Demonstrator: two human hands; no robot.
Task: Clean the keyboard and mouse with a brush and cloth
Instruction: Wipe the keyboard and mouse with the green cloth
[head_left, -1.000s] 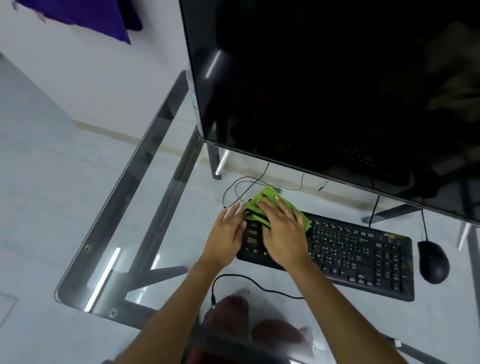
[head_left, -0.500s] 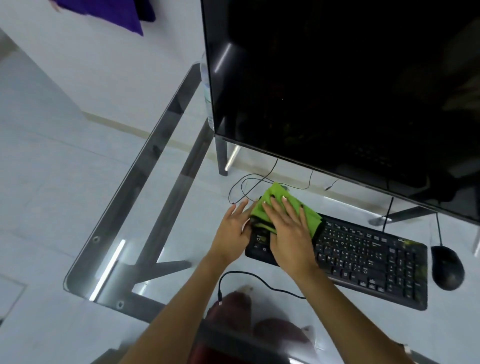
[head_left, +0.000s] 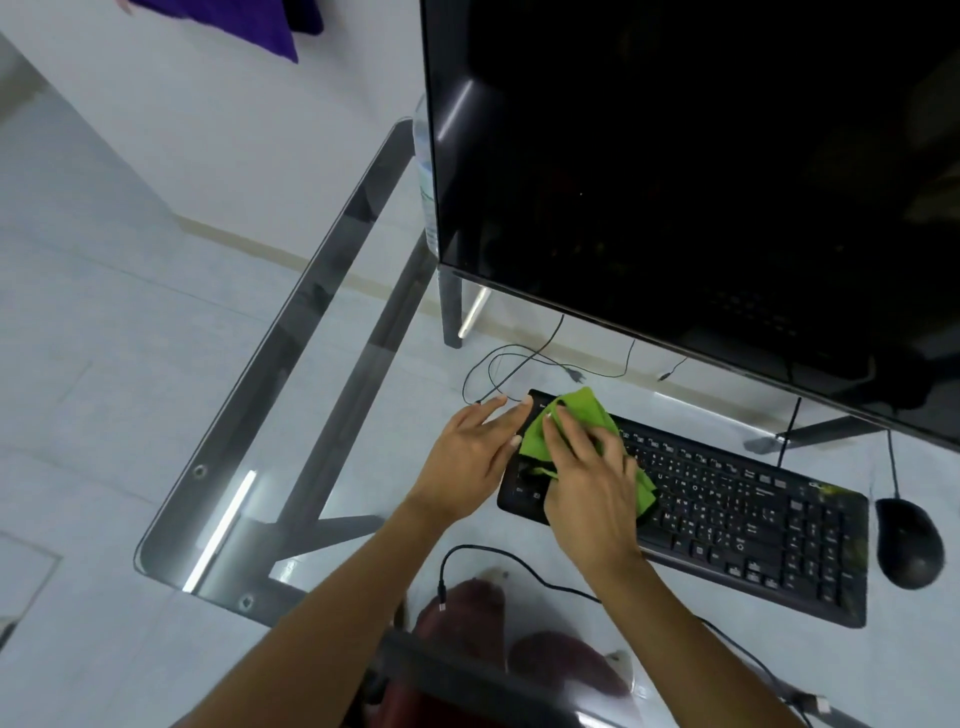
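1. Right hand (head_left: 587, 483), fingers spread, presses the green cloth (head_left: 582, 421) flat on the left end of the keyboard (head_left: 727, 509), lower centre of frame.
2. Left hand (head_left: 467, 457) flat and empty, steadying the keyboard's left edge.
3. Cloth looks soft and light; best worked under the palm. Keyboard rigid, probably slides on the glass desk (head_left: 311, 415).
4. Mouse (head_left: 909, 540) at lower right; monitor (head_left: 701, 182) overhangs behind, clear glass to the left.
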